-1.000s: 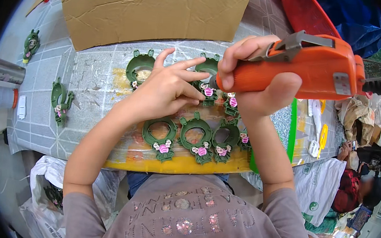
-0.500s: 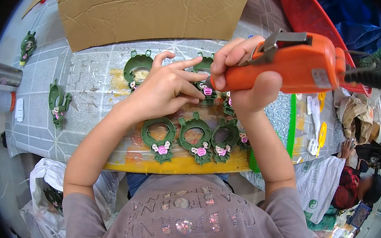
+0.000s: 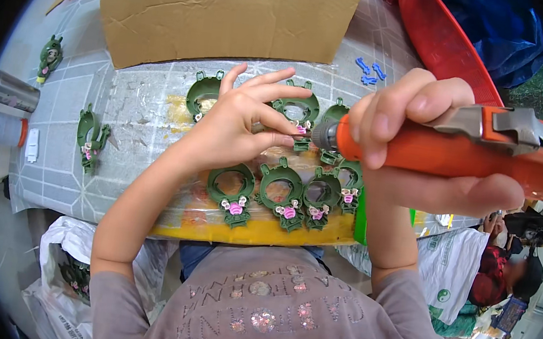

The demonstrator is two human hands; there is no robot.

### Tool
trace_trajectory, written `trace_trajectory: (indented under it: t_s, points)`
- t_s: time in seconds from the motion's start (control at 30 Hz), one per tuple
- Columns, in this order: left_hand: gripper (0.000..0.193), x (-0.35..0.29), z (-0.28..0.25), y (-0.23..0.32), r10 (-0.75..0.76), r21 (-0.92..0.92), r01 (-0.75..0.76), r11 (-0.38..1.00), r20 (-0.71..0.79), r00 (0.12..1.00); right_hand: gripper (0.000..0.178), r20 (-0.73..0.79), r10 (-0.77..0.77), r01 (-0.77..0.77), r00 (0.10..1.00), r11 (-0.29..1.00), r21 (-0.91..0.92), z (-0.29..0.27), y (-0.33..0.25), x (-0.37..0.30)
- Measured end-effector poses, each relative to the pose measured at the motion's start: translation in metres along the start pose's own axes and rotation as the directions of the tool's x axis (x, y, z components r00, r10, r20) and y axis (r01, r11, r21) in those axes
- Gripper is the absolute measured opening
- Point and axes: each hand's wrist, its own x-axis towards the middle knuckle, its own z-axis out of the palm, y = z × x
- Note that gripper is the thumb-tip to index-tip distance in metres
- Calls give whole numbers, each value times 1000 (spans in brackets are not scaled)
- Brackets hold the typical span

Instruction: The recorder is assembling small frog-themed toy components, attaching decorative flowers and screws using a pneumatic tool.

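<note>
In my right hand [image 3: 413, 124] is an orange electric screwdriver [image 3: 449, 154], held level with its chuck pointing left. The thumb and forefinger of my left hand [image 3: 237, 120] are pinched together at the tip of its thin bit; whatever small piece they hold is too small to make out. Below and around both hands lie several green plastic toy shells with round openings. A near shell [image 3: 281, 165] carries a pink striped piece and pale flowers, and another shell [image 3: 210, 186] lies left of it. My hands partly cover a far shell [image 3: 311, 101].
A cardboard box [image 3: 226, 24] stands at the back, beside small blue parts [image 3: 367, 71] and a red basket [image 3: 447, 42]. At left are a lone green shell [image 3: 85, 132], a green figure [image 3: 49, 56] and cans [image 3: 4, 127]. A person [image 3: 497, 266] sits at right.
The screwdriver has come lower and to the right, turning more level. My left thumb and forefinger have closed at its bit tip.
</note>
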Motion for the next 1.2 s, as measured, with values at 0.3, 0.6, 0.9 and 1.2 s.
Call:
trace_trajectory:
  t_s: [0.3,0.6,0.9,1.2]
  points:
    - [3,-6,-4,3,22,24,-23,999,19,1000,80,-141,187,-176,972,981,85,23,-12,-3]
    - [4,-13,-12,14,54,176,-76,981,130,990,70,-111,389,-396,915,917,-51,37,-13,2]
    - [59,-26,-23,-9,-43,301,18,954,79,996,86,-240,265,-324,934,910,-259,30,25,-8]
    - [44,-26,-55,-21,-44,219,-9,976,235,971,68,-218,135,-158,966,983,-91,32,28,0]
